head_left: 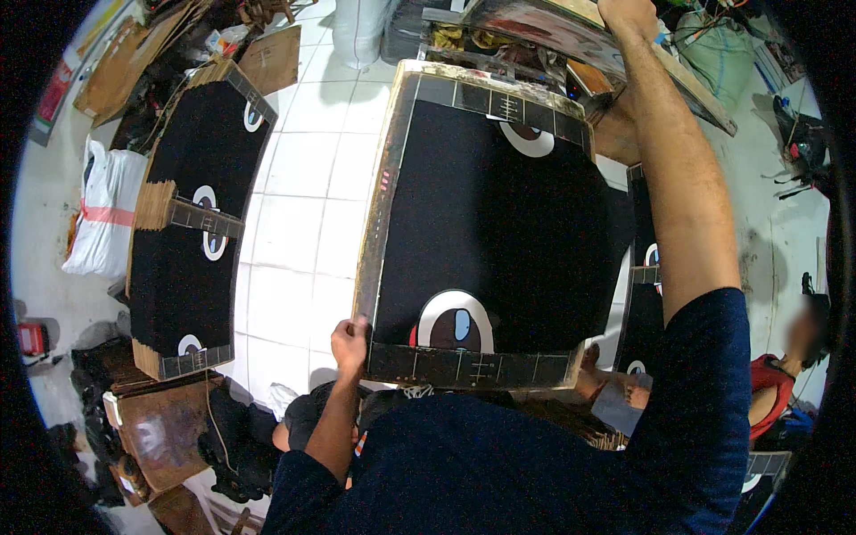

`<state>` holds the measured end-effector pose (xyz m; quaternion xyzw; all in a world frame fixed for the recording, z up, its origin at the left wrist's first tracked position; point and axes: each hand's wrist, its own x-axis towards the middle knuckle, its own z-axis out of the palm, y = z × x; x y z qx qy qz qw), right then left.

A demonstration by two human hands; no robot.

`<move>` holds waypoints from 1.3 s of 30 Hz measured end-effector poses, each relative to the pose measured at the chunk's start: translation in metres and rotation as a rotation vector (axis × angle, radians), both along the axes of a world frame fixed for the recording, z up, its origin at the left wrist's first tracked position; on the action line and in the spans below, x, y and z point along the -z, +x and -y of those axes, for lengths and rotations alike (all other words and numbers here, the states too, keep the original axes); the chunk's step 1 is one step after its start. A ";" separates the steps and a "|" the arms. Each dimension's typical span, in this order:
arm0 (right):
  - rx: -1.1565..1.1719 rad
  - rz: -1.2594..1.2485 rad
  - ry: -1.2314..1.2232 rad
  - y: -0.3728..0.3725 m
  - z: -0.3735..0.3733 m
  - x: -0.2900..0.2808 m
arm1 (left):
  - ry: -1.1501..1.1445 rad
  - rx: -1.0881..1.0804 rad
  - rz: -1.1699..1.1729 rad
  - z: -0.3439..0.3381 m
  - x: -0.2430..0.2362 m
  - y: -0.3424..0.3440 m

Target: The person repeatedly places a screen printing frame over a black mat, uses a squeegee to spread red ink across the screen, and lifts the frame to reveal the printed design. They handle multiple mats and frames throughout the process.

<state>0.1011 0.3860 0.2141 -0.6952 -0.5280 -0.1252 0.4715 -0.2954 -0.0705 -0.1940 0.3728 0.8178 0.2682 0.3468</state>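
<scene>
In front of me lies a large board (499,368) with black fabric (499,223) spread flat on it. Round eye prints in white, dark brown and light blue show near the fabric's far and near edges. My left hand (349,346) is closed at the board's left edge, close to its near corner. Raised far to the right, my right hand (629,18) grips the edge of a wooden-framed printing screen (548,27). That screen is tilted up beyond the board's far end, and part of it runs out of view.
On the left, a long row of similar boards (205,214) carries black fabric with eye prints. A white wrapped bundle (111,209) lies beside it. White floor tiles (303,196) run between. Another person in red (774,383) is at the right. More printed boards (644,303) stand under my right arm.
</scene>
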 end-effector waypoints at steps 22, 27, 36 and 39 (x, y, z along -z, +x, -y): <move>0.048 0.067 -0.133 0.013 -0.013 -0.026 | -0.043 0.236 -0.241 -0.018 -0.046 -0.003; 0.063 0.076 -0.097 0.015 -0.019 -0.028 | -0.115 0.171 -0.218 -0.025 -0.036 -0.002; 0.014 0.005 -0.005 0.010 -0.008 -0.010 | -0.102 0.245 -0.305 -0.039 -0.006 -0.007; -0.022 0.009 0.115 0.010 0.008 0.015 | 0.094 0.270 -0.329 -0.079 -0.035 0.009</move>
